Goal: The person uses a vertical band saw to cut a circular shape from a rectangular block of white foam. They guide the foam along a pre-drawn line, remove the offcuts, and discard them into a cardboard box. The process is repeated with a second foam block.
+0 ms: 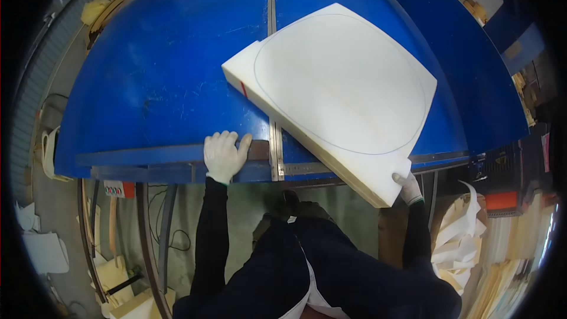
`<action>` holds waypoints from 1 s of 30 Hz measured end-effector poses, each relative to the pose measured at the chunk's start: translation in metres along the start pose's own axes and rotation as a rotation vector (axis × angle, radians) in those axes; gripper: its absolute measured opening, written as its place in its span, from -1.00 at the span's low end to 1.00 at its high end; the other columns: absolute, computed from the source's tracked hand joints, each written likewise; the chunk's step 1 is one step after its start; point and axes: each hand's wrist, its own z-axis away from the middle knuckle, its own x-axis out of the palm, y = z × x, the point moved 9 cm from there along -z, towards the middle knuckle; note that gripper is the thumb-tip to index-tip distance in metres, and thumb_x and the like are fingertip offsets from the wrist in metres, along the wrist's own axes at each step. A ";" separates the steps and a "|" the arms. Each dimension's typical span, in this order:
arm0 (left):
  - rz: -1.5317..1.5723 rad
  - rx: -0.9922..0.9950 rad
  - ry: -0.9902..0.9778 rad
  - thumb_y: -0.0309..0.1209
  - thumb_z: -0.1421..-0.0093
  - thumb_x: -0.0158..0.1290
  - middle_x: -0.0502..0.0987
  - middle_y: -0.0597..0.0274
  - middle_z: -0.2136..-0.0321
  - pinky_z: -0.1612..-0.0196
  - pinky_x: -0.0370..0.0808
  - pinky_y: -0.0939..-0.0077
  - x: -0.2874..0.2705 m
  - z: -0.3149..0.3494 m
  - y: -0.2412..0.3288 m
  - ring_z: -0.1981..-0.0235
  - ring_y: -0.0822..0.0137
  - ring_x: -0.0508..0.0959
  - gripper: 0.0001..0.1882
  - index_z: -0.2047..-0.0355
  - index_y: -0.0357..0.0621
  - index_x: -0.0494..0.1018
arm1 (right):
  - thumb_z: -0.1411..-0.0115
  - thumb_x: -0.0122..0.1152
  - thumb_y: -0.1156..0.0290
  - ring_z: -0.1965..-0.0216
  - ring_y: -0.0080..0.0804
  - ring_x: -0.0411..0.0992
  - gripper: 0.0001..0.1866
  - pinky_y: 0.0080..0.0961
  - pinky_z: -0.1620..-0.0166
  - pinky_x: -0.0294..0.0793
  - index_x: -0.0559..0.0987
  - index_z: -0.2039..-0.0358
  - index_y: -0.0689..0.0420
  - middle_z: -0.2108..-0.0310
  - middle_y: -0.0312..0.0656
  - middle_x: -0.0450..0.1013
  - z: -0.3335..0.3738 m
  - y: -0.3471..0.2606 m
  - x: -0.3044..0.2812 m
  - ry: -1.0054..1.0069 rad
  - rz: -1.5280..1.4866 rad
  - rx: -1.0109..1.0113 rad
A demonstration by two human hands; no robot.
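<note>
Gloved left hand (224,155) lies flat on the near edge of the blue table (159,82), fingers spread and empty, forearm in a dark sleeve reaching straight up from the lower edge. Right hand (409,188), also gloved, grips the near corner of the white foam slab (339,88), fingers partly hidden beneath it. Slab rests tilted across the table, overhanging its front edge, with an oval line drawn on its top face.
</note>
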 end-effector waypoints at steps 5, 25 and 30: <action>0.123 -0.020 0.069 -0.12 -0.18 0.20 0.51 0.17 0.59 0.36 0.32 0.16 0.012 -0.050 -0.015 0.49 0.08 0.51 -0.66 0.54 -0.10 0.48 | -0.35 0.19 0.06 -0.07 -0.35 0.44 -0.32 -0.44 -0.12 0.43 0.37 -0.24 0.37 -0.11 -0.07 0.47 -0.099 -0.053 -0.025 0.299 0.223 -0.004; 1.227 -1.025 -0.384 -0.13 -0.38 0.03 0.54 -0.09 0.12 0.03 0.58 0.12 0.234 -0.232 -0.114 0.08 0.03 0.60 -0.49 -0.02 -0.45 0.39 | -0.34 0.22 0.10 0.34 -0.51 0.40 -0.53 -0.51 0.26 0.40 0.58 0.22 0.39 0.37 -0.24 0.51 -0.274 -0.110 -0.030 0.587 0.309 -0.089; 1.163 -0.972 -0.256 -0.35 -0.36 0.03 0.55 0.18 0.43 0.35 0.56 0.40 0.277 -0.268 -0.126 0.48 0.33 0.55 -0.78 0.29 -0.29 0.48 | -0.31 0.27 0.23 0.58 -0.65 0.15 -0.68 -0.56 0.50 0.11 0.55 0.49 0.20 0.60 -0.46 0.28 -0.295 -0.133 -0.037 0.637 0.213 -0.130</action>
